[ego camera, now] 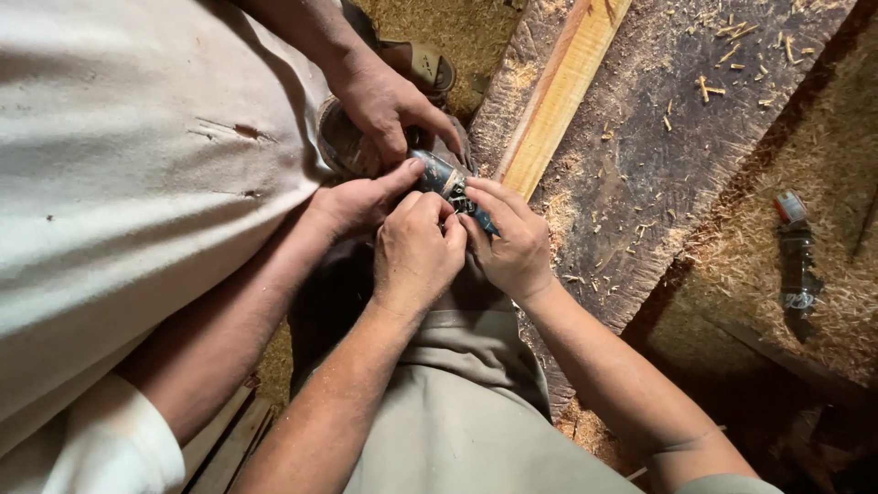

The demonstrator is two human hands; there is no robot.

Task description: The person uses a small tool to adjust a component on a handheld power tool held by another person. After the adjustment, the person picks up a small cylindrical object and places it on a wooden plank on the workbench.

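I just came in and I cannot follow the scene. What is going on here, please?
Two people are working together on one small blue power tool. The wearer's left hand and right hand pinch at its middle part. A co-worker in a pale shirt holds the same tool with one hand above and another hand beside it. Around them lie wooden planks and sawdust, and another tool rests on the right.

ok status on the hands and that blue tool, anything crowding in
Left hand and right hand both pinched on blue power tool. Another person's two hands gripping it too, crowding in. Second tool idle in sawdust.
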